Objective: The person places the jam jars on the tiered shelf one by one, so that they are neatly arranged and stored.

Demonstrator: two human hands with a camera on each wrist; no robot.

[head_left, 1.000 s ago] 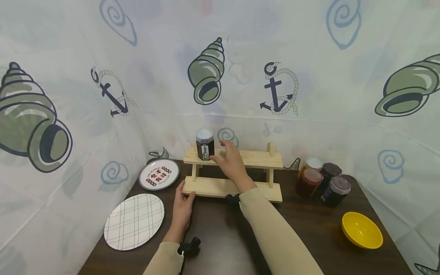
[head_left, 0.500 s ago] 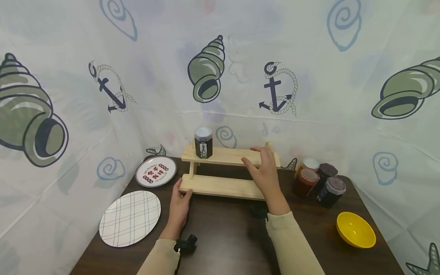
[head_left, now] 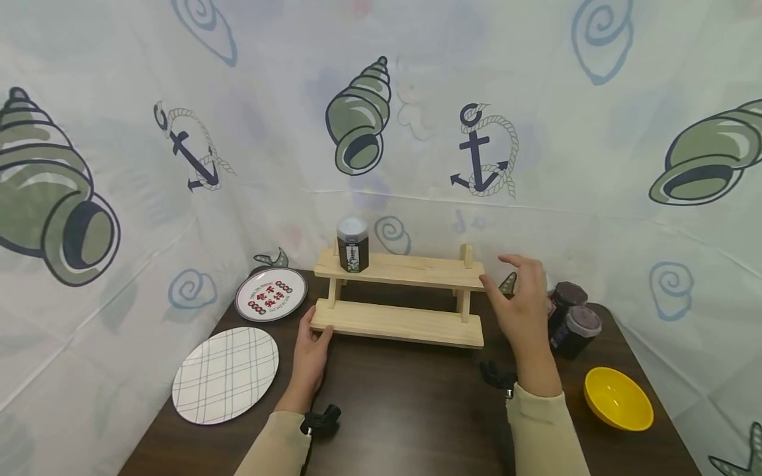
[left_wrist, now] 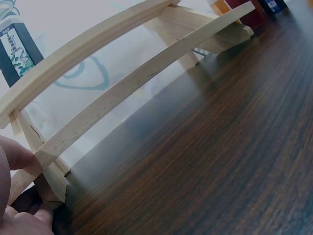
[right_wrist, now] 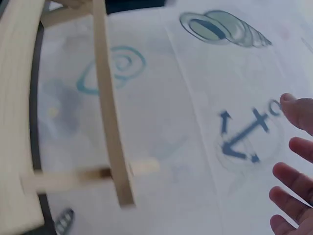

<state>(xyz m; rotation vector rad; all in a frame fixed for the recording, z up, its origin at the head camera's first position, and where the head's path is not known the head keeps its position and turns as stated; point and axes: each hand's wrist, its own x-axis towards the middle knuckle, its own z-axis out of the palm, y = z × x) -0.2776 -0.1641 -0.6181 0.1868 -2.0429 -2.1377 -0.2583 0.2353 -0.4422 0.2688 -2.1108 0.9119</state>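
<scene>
A two-tier wooden display shelf stands on the dark table. My left hand grips the left end of its lower board; in the left wrist view the thumb lies on the board and the fingers curl beneath. On the upper tier, at the left, stands a dark hexagonal jar with a whitish lid. My right hand is in the air just past the shelf's right end, thumb and fingers apart, holding nothing. Behind it are dark jars; a red jar shows in the left wrist view, mostly hidden by the hand in the head view.
A yellow bowl sits at the right front. To the left lie a checked white plate and a plate with red characters. A printed cloth encloses the table at the back and sides.
My right hand has moved away from beside the jar, rightward along the shelf and past its right end, now overlapping the other jars. The left hand stays on the lower board.
</scene>
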